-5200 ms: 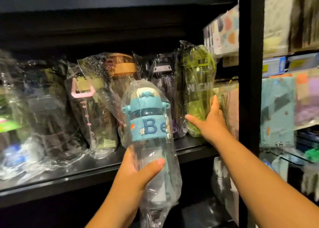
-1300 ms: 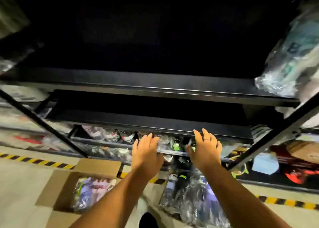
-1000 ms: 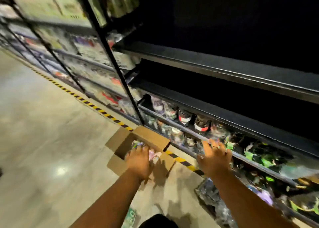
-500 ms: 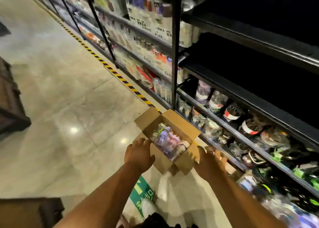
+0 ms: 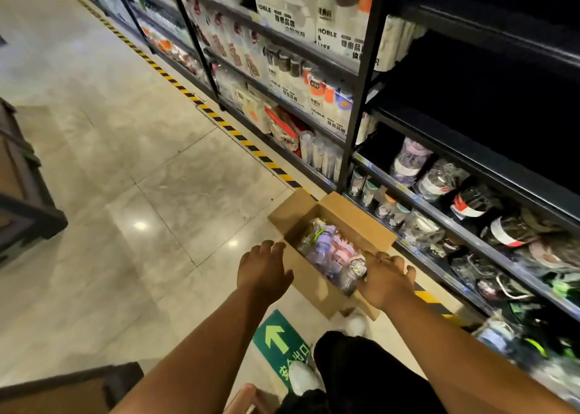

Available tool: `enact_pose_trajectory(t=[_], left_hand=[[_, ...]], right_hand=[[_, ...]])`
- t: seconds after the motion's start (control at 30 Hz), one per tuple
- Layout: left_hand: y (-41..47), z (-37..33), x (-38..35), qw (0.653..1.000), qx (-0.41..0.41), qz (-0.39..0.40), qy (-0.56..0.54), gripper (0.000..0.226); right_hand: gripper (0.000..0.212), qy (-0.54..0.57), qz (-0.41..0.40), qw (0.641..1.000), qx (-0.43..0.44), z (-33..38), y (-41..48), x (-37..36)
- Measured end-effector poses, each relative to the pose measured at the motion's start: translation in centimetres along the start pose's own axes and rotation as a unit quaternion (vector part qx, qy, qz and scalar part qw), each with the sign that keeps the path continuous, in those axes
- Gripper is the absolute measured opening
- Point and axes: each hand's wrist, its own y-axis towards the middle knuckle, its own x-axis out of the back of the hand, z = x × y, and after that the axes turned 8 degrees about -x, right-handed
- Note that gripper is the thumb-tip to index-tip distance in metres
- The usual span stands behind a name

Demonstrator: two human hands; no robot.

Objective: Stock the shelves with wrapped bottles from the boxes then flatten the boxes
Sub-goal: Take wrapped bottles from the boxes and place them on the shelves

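The wrapped bottles (image 5: 326, 250) lie in the box (image 5: 310, 286), long axis running away from you, beside your right grip (image 5: 387, 280); it and the left grip (image 5: 265, 271) hang loosely spread, empty.

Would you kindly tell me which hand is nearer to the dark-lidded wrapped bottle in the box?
Right. The right hand sits directly beside the dark-lidded bottle at the cardboard box's near end; the left hand is apart from it, by the box's opposite side wall.

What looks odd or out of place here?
Nothing is spilled. An open cardboard box sits on the aisle floor, across the yellow-black stripe, its wrapped bottles lying jumbled inside.
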Motion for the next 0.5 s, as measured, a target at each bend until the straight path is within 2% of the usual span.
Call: enact_pose_trajectory(t=[0.13, 0.4, 0.5], left_hand=[[3.3, 1.6, 1.7, 1.000, -0.009, -0.001, 0.017, 0.064], [12.7, 3.1, 5.2, 0.999, -0.031, 0.020, 0.025, 0.063], [16.2, 2.9, 5.7, 0.997, -0.054, 0.052, 0.019, 0.062]], right_hand=[[0.070, 0.002, 0.000, 1.000, 0.000, 2.8, 3.5, 1.1], [0.053, 0.034, -0.039, 0.998, 0.041, 8.0, 13.3, 7.5], [0.053, 0.068, -0.009, 0.998, 0.016, 8.2, 15.9, 9.3]])
